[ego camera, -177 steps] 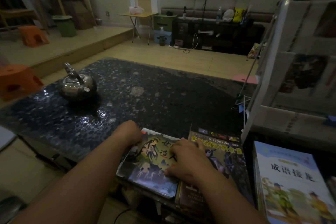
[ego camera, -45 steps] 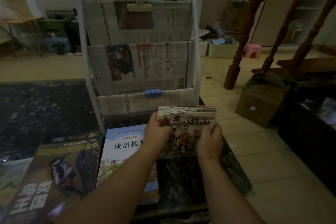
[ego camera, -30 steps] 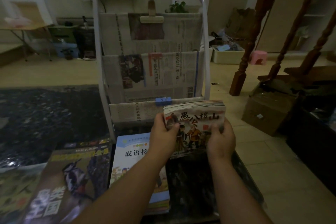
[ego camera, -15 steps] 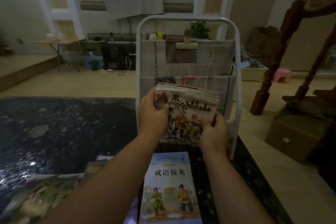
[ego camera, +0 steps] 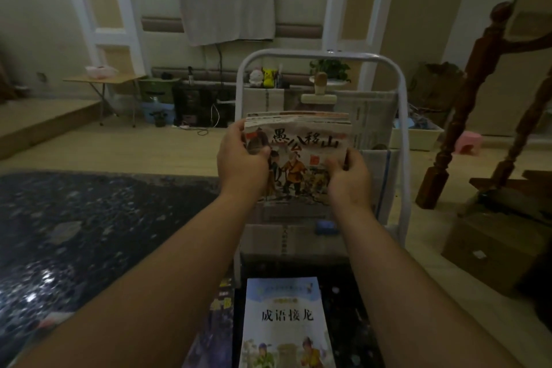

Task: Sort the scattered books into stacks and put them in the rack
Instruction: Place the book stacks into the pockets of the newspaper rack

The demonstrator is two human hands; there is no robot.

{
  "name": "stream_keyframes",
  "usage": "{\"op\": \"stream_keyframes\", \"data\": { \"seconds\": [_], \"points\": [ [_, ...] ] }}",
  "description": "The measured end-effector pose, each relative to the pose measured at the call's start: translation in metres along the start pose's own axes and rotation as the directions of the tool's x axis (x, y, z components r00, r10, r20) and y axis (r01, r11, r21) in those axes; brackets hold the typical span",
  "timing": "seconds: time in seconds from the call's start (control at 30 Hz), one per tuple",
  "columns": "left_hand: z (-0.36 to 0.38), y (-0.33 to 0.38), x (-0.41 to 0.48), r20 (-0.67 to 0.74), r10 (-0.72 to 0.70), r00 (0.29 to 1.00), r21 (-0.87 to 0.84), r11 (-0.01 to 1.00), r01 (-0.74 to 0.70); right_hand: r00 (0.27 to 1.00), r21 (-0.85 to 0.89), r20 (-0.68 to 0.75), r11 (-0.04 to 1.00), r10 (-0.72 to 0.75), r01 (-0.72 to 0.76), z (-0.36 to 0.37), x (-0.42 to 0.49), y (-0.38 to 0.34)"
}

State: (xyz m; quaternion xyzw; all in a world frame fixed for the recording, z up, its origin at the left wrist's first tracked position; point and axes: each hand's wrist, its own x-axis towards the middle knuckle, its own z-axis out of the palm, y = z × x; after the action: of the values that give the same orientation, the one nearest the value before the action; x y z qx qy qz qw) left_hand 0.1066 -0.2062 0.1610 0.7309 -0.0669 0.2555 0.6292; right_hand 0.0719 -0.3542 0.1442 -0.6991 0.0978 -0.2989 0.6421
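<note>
I hold a stack of thin picture books (ego camera: 298,143) upright in front of the white metal rack (ego camera: 400,140). My left hand (ego camera: 242,163) grips the stack's left edge and my right hand (ego camera: 349,176) grips its right edge. The stack is raised to the level of the rack's upper pocket, which is lined with newspaper. A light blue book (ego camera: 286,323) lies flat on the dark table below my arms. Part of a dark-covered book (ego camera: 215,326) shows to its left.
The dark speckled table (ego camera: 74,233) spreads to the left. A blue clip (ego camera: 327,225) sits on the rack's lower pocket and a beige clip (ego camera: 319,95) on the top one. A wooden stair post (ego camera: 466,104) and cardboard box (ego camera: 493,251) stand to the right.
Both hands have lifted the stack of picture books from low over the table up to the rack's upper pocket. My view has tilted upward with it.
</note>
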Motion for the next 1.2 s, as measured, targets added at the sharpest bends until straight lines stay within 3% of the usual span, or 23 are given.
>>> {"op": "stream_keyframes", "data": {
  "seconds": [0.17,0.33,0.47,0.6,0.7,0.87,0.97,1.07,1.2],
  "points": [
    [0.000,-0.015,0.007,-0.003,-0.026,1.000,0.124,0.992,0.026,0.999,-0.069,0.038,0.997,0.023,-0.020,0.009,0.012,0.008],
    [-0.004,-0.035,-0.002,-0.027,0.012,1.000,0.545,0.838,0.005,0.981,-0.276,0.100,0.952,0.169,-0.136,0.008,0.014,0.028],
    [-0.006,-0.048,-0.008,0.048,-0.043,0.998,0.635,0.773,0.002,0.971,-0.551,0.124,0.828,0.207,-0.106,0.006,0.009,0.043],
    [-0.008,-0.057,-0.012,0.129,-0.043,0.991,0.717,0.694,-0.063,0.950,-0.634,0.150,0.764,0.275,-0.121,0.007,0.001,0.048],
    [-0.008,-0.056,-0.012,0.153,-0.041,0.987,0.753,0.652,-0.090,0.955,-0.641,0.134,0.758,0.266,-0.121,0.009,0.002,0.048],
    [-0.009,-0.059,-0.021,0.187,0.027,0.982,0.731,0.664,-0.158,0.965,-0.581,0.142,0.808,0.221,-0.099,0.007,0.001,0.044],
    [-0.006,-0.061,-0.020,0.309,0.166,0.937,0.769,0.536,-0.348,0.977,-0.566,0.166,0.824,0.133,-0.016,0.011,-0.002,0.041],
    [0.002,-0.059,-0.017,0.462,0.199,0.865,0.761,0.412,-0.501,0.981,-0.659,0.192,0.740,-0.009,0.135,0.017,0.001,0.038],
    [0.006,-0.062,-0.022,0.535,0.140,0.833,0.779,0.300,-0.551,0.962,-0.761,0.269,0.605,-0.036,0.235,0.017,0.000,0.038]
  ]
}}
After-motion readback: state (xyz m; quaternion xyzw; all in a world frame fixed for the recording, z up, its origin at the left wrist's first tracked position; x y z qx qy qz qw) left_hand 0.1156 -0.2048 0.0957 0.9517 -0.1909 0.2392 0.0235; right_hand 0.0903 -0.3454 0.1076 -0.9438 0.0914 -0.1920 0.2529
